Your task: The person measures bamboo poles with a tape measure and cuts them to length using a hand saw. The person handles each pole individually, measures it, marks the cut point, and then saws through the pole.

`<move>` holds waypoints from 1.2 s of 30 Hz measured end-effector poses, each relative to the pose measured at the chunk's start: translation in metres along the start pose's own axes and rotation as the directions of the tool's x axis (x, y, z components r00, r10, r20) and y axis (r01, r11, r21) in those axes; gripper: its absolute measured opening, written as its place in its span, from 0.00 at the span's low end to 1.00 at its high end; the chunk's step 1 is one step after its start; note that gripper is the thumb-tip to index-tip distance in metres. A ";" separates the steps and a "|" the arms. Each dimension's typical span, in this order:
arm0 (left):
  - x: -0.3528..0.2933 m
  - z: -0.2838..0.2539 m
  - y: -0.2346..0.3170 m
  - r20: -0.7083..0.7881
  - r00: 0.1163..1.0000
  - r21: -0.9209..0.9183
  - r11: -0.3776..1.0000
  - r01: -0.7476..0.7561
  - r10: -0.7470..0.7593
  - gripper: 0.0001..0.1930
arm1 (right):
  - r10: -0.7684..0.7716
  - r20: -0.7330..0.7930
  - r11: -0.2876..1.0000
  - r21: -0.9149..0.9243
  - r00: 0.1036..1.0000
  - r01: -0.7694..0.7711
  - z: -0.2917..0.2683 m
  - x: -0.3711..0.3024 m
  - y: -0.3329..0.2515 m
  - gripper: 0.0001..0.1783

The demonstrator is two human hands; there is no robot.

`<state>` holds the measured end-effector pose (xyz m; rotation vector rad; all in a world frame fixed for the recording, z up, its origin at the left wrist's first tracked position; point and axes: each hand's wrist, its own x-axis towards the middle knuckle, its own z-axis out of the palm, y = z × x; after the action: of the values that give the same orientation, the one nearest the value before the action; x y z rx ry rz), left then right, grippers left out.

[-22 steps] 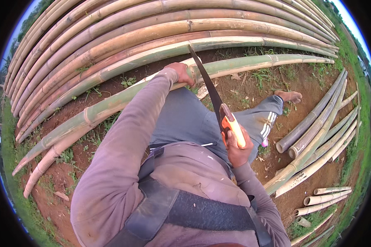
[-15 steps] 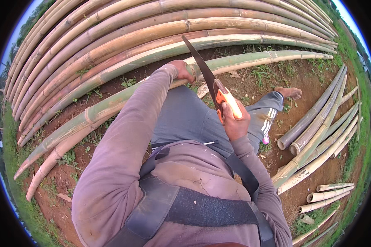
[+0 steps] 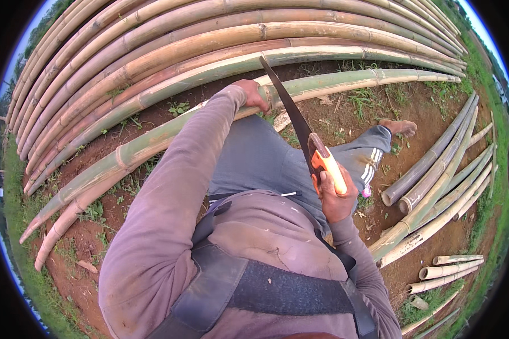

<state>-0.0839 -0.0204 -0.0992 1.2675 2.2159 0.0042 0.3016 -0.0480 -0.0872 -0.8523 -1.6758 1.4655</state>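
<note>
A long green bamboo pole (image 3: 169, 135) lies crosswise over my lap area. My left hand (image 3: 253, 95) is closed round it, beside a joint. In my right hand (image 3: 339, 196) is the orange-and-white handle of a handsaw (image 3: 293, 110), with a dark tapering blade. The blade slants away to the upper left and crosses the pole just right of my left hand. Whether its teeth are in a cut cannot be made out. Under the left part of the green pole runs a pinkish-tan bamboo pole (image 3: 79, 210).
Many long bamboo poles (image 3: 209, 38) lie side by side beyond the green one. Shorter dark and pale lengths (image 3: 430, 152) rest on the soil at the right, with small cut pieces (image 3: 449, 270) nearer me. My leg (image 3: 356, 148) stretches out to the right.
My right hand has drawn the saw back to the right and toward me, so its tip sits lower and further right. My left hand keeps its hold on the pole.
</note>
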 end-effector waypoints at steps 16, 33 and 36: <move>0.005 0.000 -0.002 -0.010 1.000 -0.006 1.000 0.003 -0.003 0.39 | -0.002 -0.026 0.982 0.189 1.000 0.007 -0.009 -0.030 0.007 0.19; -0.003 -0.008 0.027 -0.051 0.999 -0.011 1.000 -0.011 0.011 0.42 | -0.217 -0.077 0.969 0.105 0.973 0.224 0.060 0.101 0.009 0.11; -0.008 -0.009 0.017 -0.032 0.999 0.027 1.000 -0.012 0.013 0.43 | -0.172 0.004 0.984 -0.045 0.985 0.172 0.046 0.083 0.010 0.16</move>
<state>-0.0719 -0.0147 -0.0832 1.3038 2.2426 0.0000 0.2200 0.0017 -0.0918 -0.7118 -1.7428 1.3144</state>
